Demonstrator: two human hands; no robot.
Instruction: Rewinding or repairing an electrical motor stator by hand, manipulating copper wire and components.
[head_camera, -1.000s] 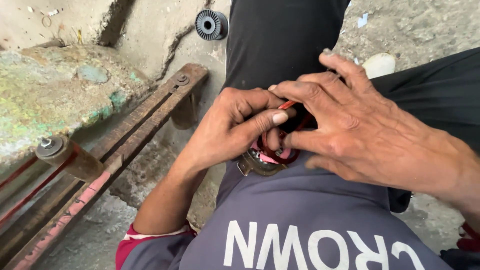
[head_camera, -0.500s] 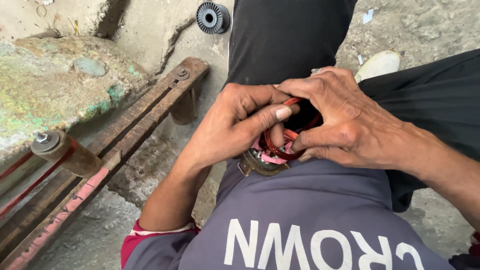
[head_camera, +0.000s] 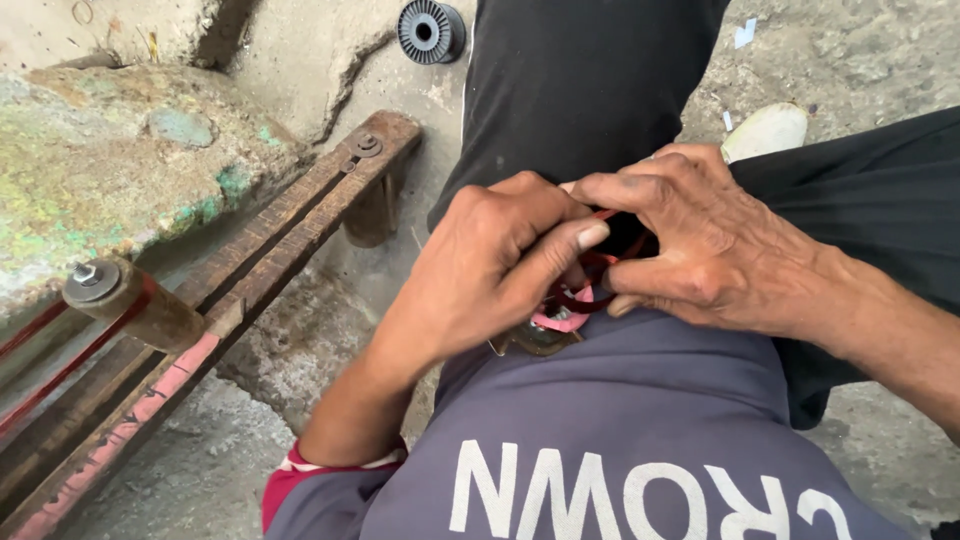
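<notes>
Both hands meet over my lap on a small round metal part (head_camera: 552, 326) wound with dark red wire and lined with pink insulation. My left hand (head_camera: 490, 270) comes in from the left, its thumb pressed across the top of the windings. My right hand (head_camera: 700, 250) curls over the part from the right, fingers bent down onto the red wire. Most of the part is hidden under the fingers; only its lower rim and a pink strip show. It rests against my grey shirt (head_camera: 620, 430) and black trousers (head_camera: 570, 100).
A worn wooden frame (head_camera: 260, 250) with red edges runs diagonally on the left, carrying a rusty roller (head_camera: 120, 295) with a bolt and thin red wire strands (head_camera: 60, 370). A black ribbed wheel (head_camera: 430, 30) lies on the concrete at the top. A pale shoe tip (head_camera: 765, 130) shows at upper right.
My right hand's fingers, spread a second ago, have curled down and closed over the part. My left hand has kept its grip, thumb still on the windings.
</notes>
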